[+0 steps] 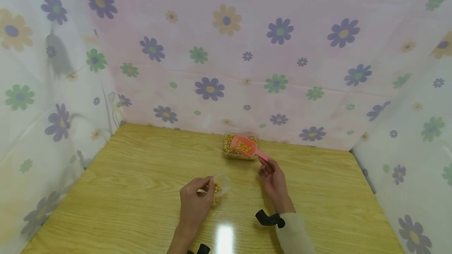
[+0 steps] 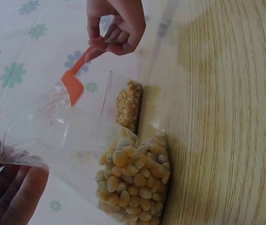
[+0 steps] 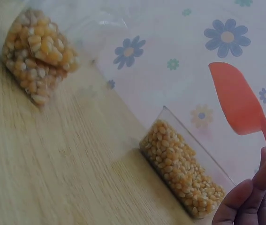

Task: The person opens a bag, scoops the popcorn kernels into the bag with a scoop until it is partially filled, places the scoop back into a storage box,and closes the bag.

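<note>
- My left hand [image 1: 197, 195] pinches the film at the top of a clear plastic bag [image 2: 72, 140], thumb and fingers closed on the edge.
- My right hand [image 1: 273, 179] has its fingers curled round the handle of a coral-pink scoop [image 3: 236, 101], which carries a load of corn kernels [image 1: 243, 147].
- The bag stands on the wooden table [image 1: 141, 167], near and to the left, bulging with kernels at its base; the scoop is up off the table, at the far side.
- The clear container [image 3: 189, 139] stands at the far edge, holding plenty of kernels; the scoop is raised clear of it.
- With a load in the scoop, I'd judge it best to keep the bowl level and my wrist steady, since a small tilt could shed kernels.
- The film looks limp, so I should hold the mouth wide and upright with my left hand; a sagging lip could catch the scoop.
- The full base seems to help the bag stand, but tugging its top could tip it.
- I can read no brand, label or writing on the bag, scoop or container; the backdrop [image 1: 240, 58] shows only printed flowers.
</note>
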The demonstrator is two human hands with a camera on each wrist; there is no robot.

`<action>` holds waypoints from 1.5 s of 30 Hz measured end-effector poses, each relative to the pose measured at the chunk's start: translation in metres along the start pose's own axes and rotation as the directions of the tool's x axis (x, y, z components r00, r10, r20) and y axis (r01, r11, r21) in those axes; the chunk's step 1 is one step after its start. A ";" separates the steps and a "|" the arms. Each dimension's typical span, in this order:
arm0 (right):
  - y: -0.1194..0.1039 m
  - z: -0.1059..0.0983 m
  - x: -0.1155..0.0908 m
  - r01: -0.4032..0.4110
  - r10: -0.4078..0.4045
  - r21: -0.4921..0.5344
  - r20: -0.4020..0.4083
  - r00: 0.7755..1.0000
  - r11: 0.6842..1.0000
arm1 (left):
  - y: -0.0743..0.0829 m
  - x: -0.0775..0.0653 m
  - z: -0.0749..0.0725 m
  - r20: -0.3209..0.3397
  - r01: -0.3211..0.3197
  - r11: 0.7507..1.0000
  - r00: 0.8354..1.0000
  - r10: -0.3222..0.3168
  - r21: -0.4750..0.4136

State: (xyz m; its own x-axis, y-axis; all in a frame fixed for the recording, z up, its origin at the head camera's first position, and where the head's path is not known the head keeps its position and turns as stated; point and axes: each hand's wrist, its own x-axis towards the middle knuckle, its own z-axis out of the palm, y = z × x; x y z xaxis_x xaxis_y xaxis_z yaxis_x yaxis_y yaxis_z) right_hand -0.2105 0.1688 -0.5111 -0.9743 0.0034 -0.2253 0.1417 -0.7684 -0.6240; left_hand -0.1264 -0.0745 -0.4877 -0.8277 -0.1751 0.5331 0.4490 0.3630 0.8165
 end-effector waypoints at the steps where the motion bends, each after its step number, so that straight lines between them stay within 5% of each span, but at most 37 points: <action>1: 0.000 0.001 -0.002 -0.007 0.007 0.005 0.005 1.000 1.000 | 0.000 0.000 0.000 0.000 0.001 1.000 1.000 -0.001 -0.001; 33: 0.009 0.002 -0.100 -0.086 0.096 -0.104 0.097 0.991 0.991 | 0.003 0.002 -0.001 0.011 0.033 0.999 0.999 -0.033 0.032; 45: 0.019 -0.015 -0.108 -0.081 0.117 -0.182 0.195 0.974 0.980 | 0.005 0.001 -0.001 0.021 0.056 0.998 0.998 -0.056 0.011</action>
State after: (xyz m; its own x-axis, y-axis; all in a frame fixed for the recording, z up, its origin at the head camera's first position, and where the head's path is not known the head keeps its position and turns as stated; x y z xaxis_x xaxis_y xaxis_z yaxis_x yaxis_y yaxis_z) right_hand -0.1001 0.1638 -0.5096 -0.9663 -0.2116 -0.1463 0.2499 -0.6369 -0.7293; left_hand -0.1244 -0.0742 -0.4828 -0.8585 -0.1755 0.4819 0.3985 0.3631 0.8422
